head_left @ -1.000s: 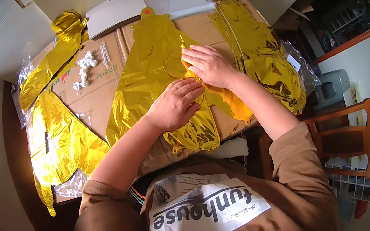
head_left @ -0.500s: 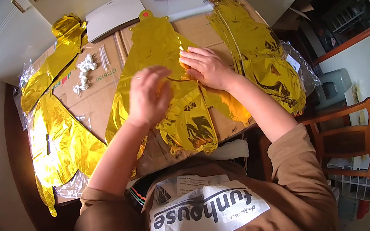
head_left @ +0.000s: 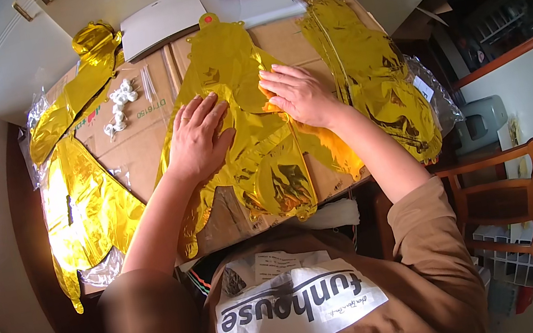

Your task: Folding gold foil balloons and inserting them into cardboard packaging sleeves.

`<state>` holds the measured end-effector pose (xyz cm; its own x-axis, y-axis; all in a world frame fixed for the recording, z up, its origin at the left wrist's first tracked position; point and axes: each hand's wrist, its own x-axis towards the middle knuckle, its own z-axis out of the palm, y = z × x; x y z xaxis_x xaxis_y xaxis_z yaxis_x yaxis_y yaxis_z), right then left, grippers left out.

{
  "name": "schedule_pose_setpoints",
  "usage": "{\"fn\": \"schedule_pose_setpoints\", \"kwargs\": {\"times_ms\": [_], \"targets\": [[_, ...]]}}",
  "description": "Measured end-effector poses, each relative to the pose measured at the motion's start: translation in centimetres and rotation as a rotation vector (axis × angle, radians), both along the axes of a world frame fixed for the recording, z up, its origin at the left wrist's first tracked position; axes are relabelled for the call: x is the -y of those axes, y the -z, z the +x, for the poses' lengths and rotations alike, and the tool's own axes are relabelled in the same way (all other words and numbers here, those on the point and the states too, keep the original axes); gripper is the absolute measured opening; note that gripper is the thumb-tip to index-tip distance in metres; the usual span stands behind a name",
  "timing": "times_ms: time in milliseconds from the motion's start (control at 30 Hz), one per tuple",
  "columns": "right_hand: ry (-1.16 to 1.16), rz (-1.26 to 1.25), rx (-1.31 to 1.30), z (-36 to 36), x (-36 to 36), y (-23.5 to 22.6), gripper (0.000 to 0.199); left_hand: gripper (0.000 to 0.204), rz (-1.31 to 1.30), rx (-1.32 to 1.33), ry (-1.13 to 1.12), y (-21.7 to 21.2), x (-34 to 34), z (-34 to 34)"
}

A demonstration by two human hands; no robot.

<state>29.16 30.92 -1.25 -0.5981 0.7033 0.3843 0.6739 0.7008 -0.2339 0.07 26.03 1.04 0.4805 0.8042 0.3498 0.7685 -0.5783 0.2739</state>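
Both hands' grip open: left hand (head_left: 200, 139) and right hand (head_left: 297, 94) flat on gold foil balloon (head_left: 253, 126), lengthwise away.

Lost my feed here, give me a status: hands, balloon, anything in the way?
Left hand and right hand both flat, palms down on the gold balloon. Balloon flat on cardboard. More gold balloons close on the right, not overlapping the hands.

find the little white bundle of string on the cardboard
In the head view the white string bundle lies upper left on the cardboard, left of the left hand.
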Motion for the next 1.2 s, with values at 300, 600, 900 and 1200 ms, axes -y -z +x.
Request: {"fn": "schedule_pose_setpoints", "kwargs": {"times_ms": [300,600,900,1200], "targets": [[0.012,0.037,0.026,-0.3,0.2,-0.2,0.036,0.054,0.018,0.029,-0.016,0.3,0.0,-0.3],[0.014,0.023,0.003,0.2,0.0,0.1,0.038,0.037,0.058,0.172,0.327,-3.1,-5.0,4.8],[0.0,0.01,-0.062,-0.4,-0.1,0.0,0.037,0.037,0.063,0.114,0.342,1.8,-11.0,6.6],[-0.007,-0.135,-0.121,1.6,1.2,-1.0,0.035,0.036,0.034,0.184,0.347,1.7,-10.4,6.5]]}}
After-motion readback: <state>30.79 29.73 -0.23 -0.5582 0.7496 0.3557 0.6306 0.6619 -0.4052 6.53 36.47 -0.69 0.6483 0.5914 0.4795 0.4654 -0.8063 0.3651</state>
